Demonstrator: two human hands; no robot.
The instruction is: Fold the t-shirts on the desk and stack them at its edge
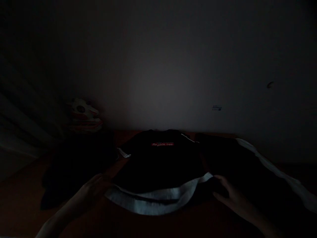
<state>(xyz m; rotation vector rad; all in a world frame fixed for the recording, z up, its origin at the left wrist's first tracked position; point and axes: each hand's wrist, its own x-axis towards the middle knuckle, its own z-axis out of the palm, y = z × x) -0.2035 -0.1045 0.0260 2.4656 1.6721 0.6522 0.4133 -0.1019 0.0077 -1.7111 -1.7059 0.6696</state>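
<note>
1. Head view, and it's really dark, so only the middle of the scene reads properly. A black T-shirt (158, 162) lies spread flat on a reddish-brown tabletop (173, 224), collar pointing away toward the wall, with a small red-and-white print across the chest.
2. The shirt's bottom edge has a wide white hem band (151, 200) that curves along the near side, closest to the camera.
3. The left hand (95, 188) sits at the left end of that hem, right at the shirt's lower left corner. It looks laid on or against the cloth, but it's too dim to tell whether the fingers are pinching the fabric or just lying there.
4. The right hand (228, 193) is at the right end of the hem, at the lower right corner. Its fingers (218, 180) point in toward the shirt and look loosely spread, resting on dark cloth rather than clamped on it, though I can't say for sure in this light.
5. Another dark garment with a white stripe (267, 165) lies to the right of the shirt, running off toward the lower right.
6. A dark heap of clothes (74, 165) sits to the left, and behind it there's a pale red-and-white bundle (83, 115) against the wall (173, 66).
</note>
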